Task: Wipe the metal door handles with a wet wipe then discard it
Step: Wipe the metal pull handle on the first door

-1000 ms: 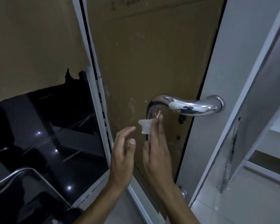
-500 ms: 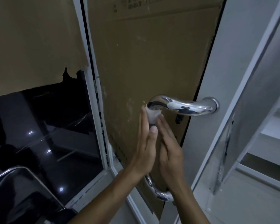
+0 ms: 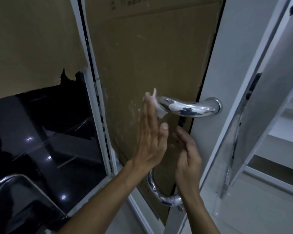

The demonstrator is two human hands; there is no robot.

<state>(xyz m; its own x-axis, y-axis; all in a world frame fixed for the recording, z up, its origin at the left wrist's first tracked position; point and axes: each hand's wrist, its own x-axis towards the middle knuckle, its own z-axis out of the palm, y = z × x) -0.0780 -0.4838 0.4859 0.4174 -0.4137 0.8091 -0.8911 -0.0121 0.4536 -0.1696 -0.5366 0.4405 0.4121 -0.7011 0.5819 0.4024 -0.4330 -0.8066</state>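
Wiping step in hand, judging by the wipe [image 3: 157, 107] pressed against the left bend of the handle [image 3: 189, 108]; discarding not yet done. Next move probably calls for sliding the wipe rightward along the bar toward its mount, keeping pressure so the wet tissue does not slip off.

Left of the handle: left hand [image 3: 150, 139], fingers straight and close together, flat against the wipe, pushing it onto the metal; thumb apart, pointing up. Wipe touching the handle's left end, one corner sticking up above the fingertips.

Below the handle: right hand [image 3: 187, 157], fingers relaxed and slightly bent, holding nothing, apart from the bar.
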